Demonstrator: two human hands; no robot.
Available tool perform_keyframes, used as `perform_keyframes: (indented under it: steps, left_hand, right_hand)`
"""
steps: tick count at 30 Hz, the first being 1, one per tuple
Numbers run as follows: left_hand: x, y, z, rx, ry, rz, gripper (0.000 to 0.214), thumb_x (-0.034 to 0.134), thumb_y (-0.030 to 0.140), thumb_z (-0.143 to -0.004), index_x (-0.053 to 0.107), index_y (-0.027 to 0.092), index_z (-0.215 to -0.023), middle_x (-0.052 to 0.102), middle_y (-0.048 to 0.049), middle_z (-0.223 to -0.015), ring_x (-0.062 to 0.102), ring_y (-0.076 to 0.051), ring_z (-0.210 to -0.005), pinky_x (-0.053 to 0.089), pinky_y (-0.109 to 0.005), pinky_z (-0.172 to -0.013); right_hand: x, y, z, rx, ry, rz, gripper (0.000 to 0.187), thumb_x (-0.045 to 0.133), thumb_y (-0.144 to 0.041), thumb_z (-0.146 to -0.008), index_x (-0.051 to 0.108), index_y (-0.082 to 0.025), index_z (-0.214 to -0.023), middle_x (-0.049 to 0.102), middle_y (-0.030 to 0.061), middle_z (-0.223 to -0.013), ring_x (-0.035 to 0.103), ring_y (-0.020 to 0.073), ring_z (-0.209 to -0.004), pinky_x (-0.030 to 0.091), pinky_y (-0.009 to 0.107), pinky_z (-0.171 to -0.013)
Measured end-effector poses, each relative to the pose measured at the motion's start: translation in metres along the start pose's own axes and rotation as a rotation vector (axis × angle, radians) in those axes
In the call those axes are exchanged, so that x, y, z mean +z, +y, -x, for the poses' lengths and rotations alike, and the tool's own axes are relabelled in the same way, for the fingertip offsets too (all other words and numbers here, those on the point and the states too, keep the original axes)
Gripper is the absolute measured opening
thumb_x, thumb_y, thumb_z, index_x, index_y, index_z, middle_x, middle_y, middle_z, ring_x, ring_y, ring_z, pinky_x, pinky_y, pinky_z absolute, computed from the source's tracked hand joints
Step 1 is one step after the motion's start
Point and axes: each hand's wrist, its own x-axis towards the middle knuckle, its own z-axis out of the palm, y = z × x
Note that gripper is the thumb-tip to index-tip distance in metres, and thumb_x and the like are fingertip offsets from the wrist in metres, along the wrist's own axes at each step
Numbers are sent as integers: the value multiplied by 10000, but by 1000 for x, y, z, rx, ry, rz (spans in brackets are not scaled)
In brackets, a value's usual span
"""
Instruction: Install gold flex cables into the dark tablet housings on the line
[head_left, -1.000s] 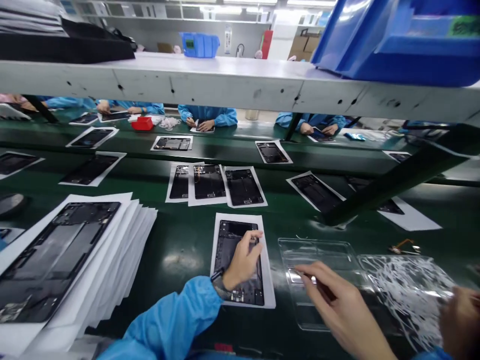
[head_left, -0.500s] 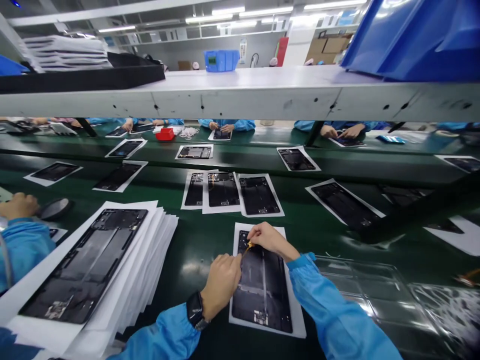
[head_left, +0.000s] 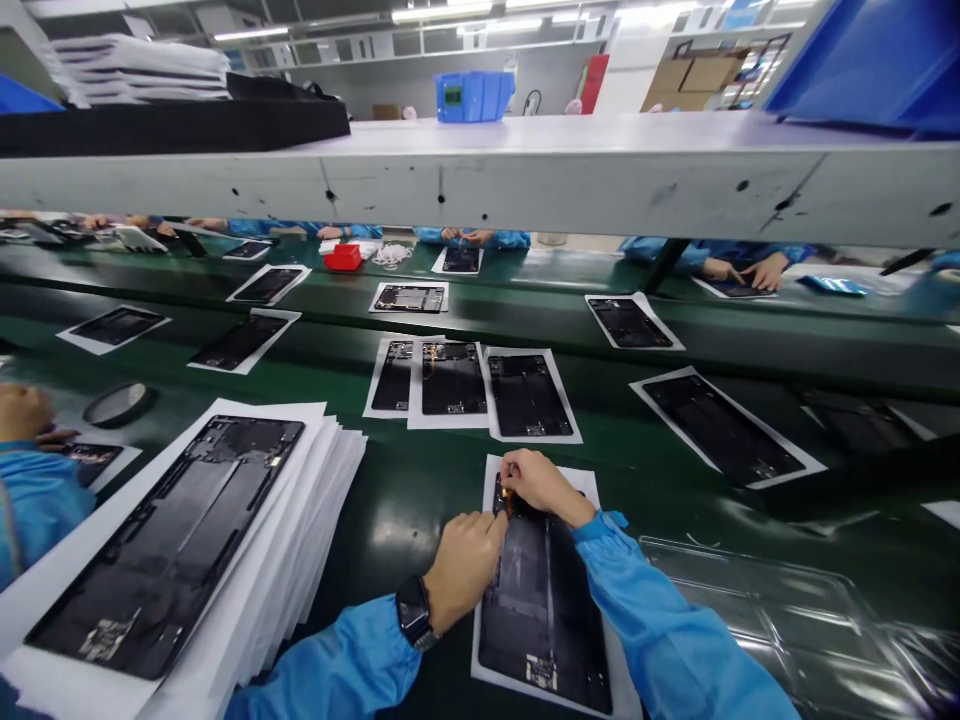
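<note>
A black tablet frame (head_left: 544, 610) lies on a white sheet (head_left: 484, 660) on the green belt in front of me. My left hand (head_left: 463, 565) rests with curled fingers on the frame's left edge near its top. My right hand (head_left: 538, 485) is closed in a pinch at the frame's top left corner, holding a small orange part (head_left: 507, 494) against it. Both sleeves are blue, and a black watch (head_left: 412, 612) sits on my left wrist.
A stack of white sheets with a frame on top (head_left: 172, 545) lies to my left. Clear plastic trays (head_left: 772, 610) sit to my right. More frames on sheets (head_left: 454, 380) cover the belt. Another person's hand (head_left: 22, 412) is at far left. An overhead shelf (head_left: 480, 175) spans the view.
My right hand came from the clear tray to the frame's top corner with the small orange part. My left hand slid to the frame's left edge. The view shifted right.
</note>
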Motion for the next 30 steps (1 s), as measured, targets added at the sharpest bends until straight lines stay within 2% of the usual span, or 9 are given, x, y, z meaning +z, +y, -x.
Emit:
perform_keyframes:
  steps: [5,14,24,27,30]
  left_hand:
    - [0,-1,-8,-24,15,48,147,453,120,-956,571,161,-1032,638,-34,-833,630,-211,-744,489,-332,-655]
    - [4,-9,-10,-35,-10,59,153,422,141,-979,570,170,-956,640,-28,-812,638,-203,-715,496,-310,-658]
    - [4,-9,-2,42,57,171,184,413,157,-986,583,175,-1055,647,-24,-798,638,-167,-678,480,-267,-631]
    - [2,-9,-4,31,57,186,185,410,163,-987,594,173,-1009,644,-23,-784,635,-165,-672,471,-264,-625]
    - [1,-10,-8,20,58,199,213,392,162,-992,596,169,-931,636,-24,-766,624,-151,-652,459,-252,-620]
  right_hand:
    - [3,9,-1,20,5,-6,73,640,-124,-789,631,-185,-750,609,-21,-653,553,126,-617,358,224,-591]
    - [24,5,24,-8,208,110,91,501,-148,-916,577,-193,-890,568,24,-869,520,156,-748,323,264,-680]
    - [22,13,17,25,206,99,100,599,-213,-892,572,-200,-796,573,-3,-763,522,146,-698,310,249,-620]
    - [21,11,15,52,192,117,120,600,-212,-890,571,-204,-773,582,-6,-742,539,146,-686,297,252,-602]
    - [22,7,19,66,219,163,124,562,-201,-920,564,-199,-795,594,18,-809,562,161,-748,301,264,-625]
